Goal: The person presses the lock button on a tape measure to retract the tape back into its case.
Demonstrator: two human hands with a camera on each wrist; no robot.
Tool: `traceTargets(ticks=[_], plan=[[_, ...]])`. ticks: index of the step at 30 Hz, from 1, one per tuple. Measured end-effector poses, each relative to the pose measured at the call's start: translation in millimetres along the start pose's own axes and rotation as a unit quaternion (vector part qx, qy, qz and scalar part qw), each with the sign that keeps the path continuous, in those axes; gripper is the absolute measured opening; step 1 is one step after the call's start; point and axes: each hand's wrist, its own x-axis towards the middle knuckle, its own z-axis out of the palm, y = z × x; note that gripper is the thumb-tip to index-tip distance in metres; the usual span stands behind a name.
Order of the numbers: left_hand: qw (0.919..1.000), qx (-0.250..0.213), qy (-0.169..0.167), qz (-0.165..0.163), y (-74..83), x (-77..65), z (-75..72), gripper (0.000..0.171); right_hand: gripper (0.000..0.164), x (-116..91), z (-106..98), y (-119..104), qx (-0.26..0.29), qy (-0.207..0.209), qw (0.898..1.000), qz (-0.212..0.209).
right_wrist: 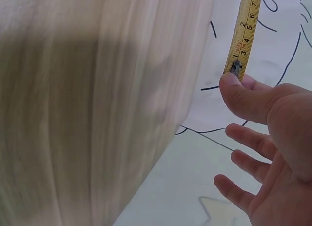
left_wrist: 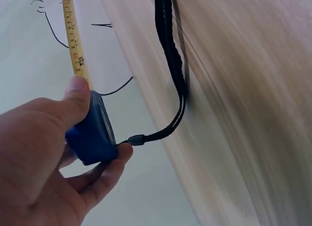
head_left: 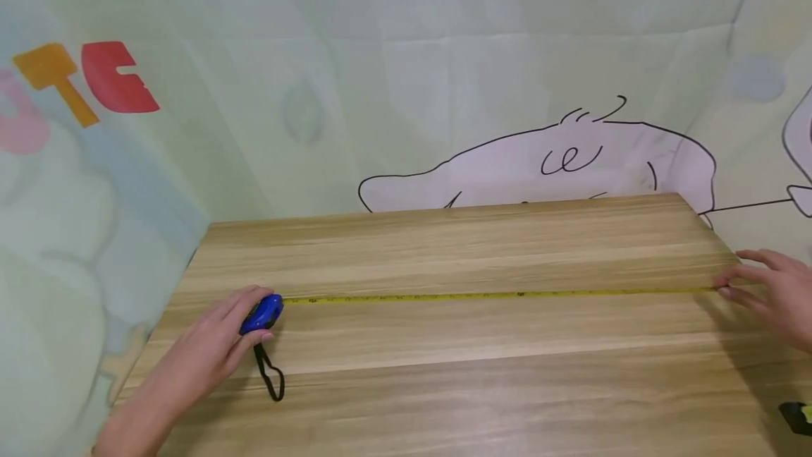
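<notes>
A blue tape measure (head_left: pixel 269 312) is gripped by my left hand (head_left: pixel 218 333) on the left part of the wooden table (head_left: pixel 444 386). Its black wrist strap (head_left: pixel 271 376) hangs from the case toward the near side. The yellow blade (head_left: pixel 444 296) is drawn out straight across the table to the right. At its far end my right hand (head_left: pixel 770 295) pinches the tip between thumb and index finger, by the table's right edge. In the right wrist view the metal hook (right_wrist: pixel 235 68) shows just above the thumb, and the other fingers are spread.
Behind the table hangs a pale printed cloth (head_left: pixel 444 90) with cartoon drawings and coloured letters. A black and yellow object (head_left: pixel 796 418), cut off by the frame, is at the lower right near the table's edge.
</notes>
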Motion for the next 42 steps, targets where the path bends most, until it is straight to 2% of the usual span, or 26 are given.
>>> traceTargets(ticks=[2,4,7,15,21,24,34,42], plan=[[1.0,-0.004,0.001,-0.005,1.3,0.3,-1.4,0.063,0.026,3,0,-2,0.005,0.001,1.0,-0.009],[0.9999,-0.007,0.007,-0.005,3.5,0.7,-2.2,0.063,0.015,6,0,-4,0.008,-0.003,1.0,-0.011],[0.9998,-0.005,0.016,0.004,7.9,2.2,-2.6,0.062,0.009,7,-1,-7,0.01,-0.007,1.0,-0.015],[0.9997,0.021,0.013,0.008,21.2,8.1,-4.8,0.06,0.008,8,-1,-14,0.038,0.001,0.998,-0.049],[0.999,0.037,0.016,0.017,32.9,16.9,-5.6,0.059,0.007,13,-1,-28,0.048,-0.035,0.998,-0.031],[0.9986,0.043,0.016,0.026,37.3,19.6,-4.9,0.059,0.008,15,0,-35,0.049,-0.039,0.997,-0.034],[0.9975,0.046,0.032,0.043,42.3,22.7,-1.8,0.058,0.026,23,1,-60,0.056,-0.022,0.996,-0.069],[0.9982,0.049,0.011,0.033,54.7,28.4,-0.3,0.058,0.029,29,1,-83,0.052,-0.024,0.995,-0.08]])
